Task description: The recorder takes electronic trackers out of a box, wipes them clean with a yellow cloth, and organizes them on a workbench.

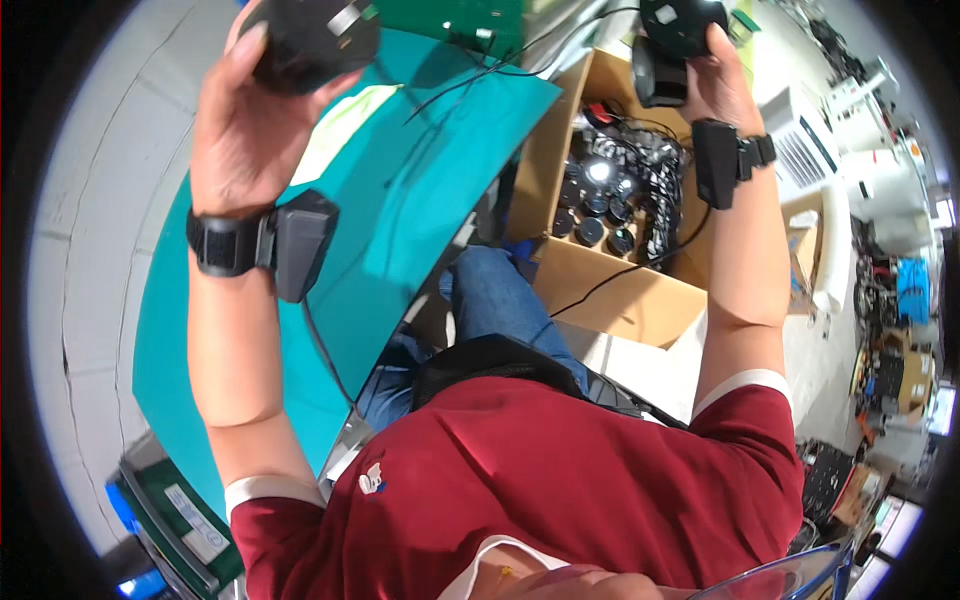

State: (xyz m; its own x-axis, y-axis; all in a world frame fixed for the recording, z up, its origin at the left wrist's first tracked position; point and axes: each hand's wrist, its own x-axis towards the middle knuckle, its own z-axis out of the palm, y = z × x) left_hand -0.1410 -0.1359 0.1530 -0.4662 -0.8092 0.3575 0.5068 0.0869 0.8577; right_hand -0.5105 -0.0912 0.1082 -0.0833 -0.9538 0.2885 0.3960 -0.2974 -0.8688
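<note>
My left hand (248,145) is raised at the upper left with its fingers curled round a black rounded device (318,48), whose top is cut off by the picture's edge. Up at the top right, my right hand (722,88) grips a black device with a round glossy part (684,28) and a second dark part below it. What kind of device either one is, I cannot make out. Black modules are strapped to both wrists: one wrist module (305,245) on the left, another wrist module (715,165) on the right, each with a cable running down.
A green-topped table (390,190) bears a pale yellow-green sheet (345,125) and a thin black cable (470,82). Right of it, an open cardboard box (615,290) holds several black round parts and tangled cables. A dark green bin (165,500) stands at lower left.
</note>
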